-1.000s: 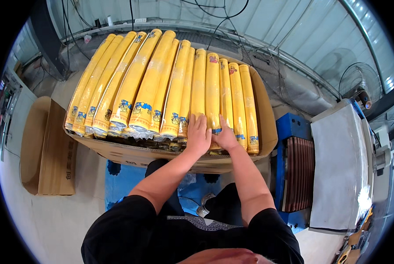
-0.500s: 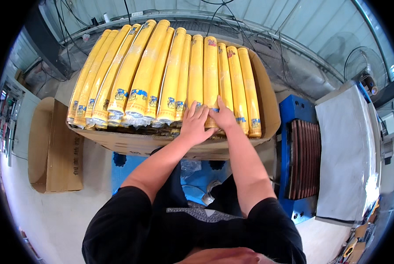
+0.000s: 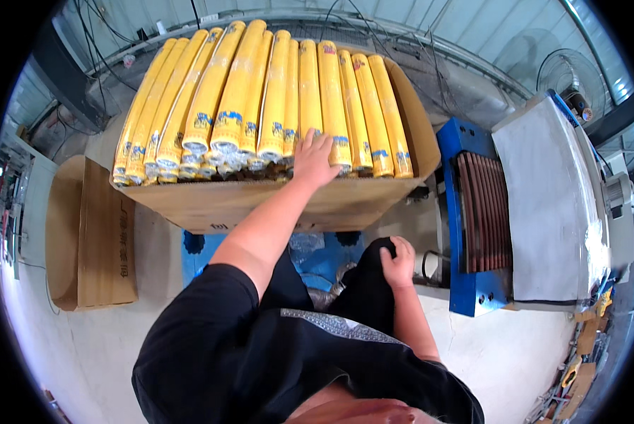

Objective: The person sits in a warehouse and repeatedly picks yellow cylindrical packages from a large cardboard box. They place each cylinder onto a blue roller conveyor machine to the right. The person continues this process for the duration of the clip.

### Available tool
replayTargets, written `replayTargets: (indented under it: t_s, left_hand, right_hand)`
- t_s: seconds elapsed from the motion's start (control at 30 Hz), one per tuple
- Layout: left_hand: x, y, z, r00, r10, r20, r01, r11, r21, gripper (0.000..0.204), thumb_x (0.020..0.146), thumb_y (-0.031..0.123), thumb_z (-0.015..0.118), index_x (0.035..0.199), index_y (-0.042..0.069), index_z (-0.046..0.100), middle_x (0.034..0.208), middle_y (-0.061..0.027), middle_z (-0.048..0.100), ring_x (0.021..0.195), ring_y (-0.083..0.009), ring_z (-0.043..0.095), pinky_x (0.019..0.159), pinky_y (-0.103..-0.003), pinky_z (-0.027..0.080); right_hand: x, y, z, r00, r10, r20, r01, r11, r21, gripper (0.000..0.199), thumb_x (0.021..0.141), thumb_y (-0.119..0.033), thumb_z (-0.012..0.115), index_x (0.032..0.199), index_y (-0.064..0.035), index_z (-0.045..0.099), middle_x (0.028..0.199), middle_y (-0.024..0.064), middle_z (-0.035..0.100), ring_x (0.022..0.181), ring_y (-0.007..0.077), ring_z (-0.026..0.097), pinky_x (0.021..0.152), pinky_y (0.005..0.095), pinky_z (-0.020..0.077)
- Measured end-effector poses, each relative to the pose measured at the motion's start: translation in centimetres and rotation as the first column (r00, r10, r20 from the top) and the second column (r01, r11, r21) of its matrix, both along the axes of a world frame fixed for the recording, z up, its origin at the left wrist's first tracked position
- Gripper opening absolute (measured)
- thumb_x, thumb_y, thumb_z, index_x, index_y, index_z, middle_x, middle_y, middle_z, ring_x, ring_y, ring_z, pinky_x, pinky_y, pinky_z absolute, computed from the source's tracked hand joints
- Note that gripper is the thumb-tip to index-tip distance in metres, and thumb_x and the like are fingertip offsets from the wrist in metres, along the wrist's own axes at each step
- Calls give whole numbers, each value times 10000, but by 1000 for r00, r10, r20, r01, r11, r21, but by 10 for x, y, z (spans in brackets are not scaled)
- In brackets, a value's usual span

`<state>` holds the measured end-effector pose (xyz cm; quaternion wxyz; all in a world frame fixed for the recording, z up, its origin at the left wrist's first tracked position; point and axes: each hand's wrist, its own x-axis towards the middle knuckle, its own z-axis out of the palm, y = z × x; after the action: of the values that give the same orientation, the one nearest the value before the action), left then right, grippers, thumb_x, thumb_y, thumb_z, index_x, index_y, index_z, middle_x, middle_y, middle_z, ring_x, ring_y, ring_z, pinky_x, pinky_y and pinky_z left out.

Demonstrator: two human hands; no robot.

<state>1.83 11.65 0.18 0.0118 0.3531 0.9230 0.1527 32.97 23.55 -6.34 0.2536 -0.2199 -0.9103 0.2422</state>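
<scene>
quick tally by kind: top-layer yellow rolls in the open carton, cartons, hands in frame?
Long yellow wrapped rolls, top layer: about 13
Brown cardboard cartons: 2, one open and full, one flat
Hands: 2, left hand on the rolls, right hand on the knee
Total: about 17

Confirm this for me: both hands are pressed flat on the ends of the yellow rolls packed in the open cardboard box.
Not quite. The head view shows only the left hand on the yellow rolls packed in the open cardboard box. The right hand is down by the person's dark trouser leg, well clear of the box.
</scene>
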Motion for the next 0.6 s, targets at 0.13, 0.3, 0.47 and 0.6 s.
replayTargets:
  t_s: [0.13,0.3,0.47,0.6]
  left_hand:
    - [3,-2,4,1000,6,30,-5,999,-38,788,807,453,659,1444,113,343,1517,-26,298,1445,-257,117,1177,-461,130]
    - [4,-2,-9,1000,4,-27,-3,999,40,676,829,362,651,1407,116,403,1496,-25,335,1439,-258,146,1166,-467,161]
    - [5,-5,-19,999,-20,-36,26,986,166,535,822,265,626,1319,104,509,1427,-31,443,1414,-275,226,1140,-470,219]
    - [4,-8,-31,997,-37,-67,54,959,279,413,823,204,588,1222,96,591,1351,-35,527,1384,-273,299,1115,-468,260]
  right_hand:
    - [55,4,-18,935,-346,-72,323,919,-224,259,779,-87,661,1029,-22,637,1049,159,634,1012,332,582,918,410,449]
    - [72,27,-30,912,-407,46,406,887,-218,251,810,-122,640,1036,-14,625,1079,171,610,1023,332,571,916,403,446]
    - [67,31,-34,878,-469,98,479,857,-191,340,829,-168,629,1121,4,596,1130,196,597,1064,341,563,934,409,449]
    - [60,16,-21,847,-516,127,509,857,85,499,808,-234,650,1237,-10,533,1236,208,546,1161,373,501,1000,423,402]
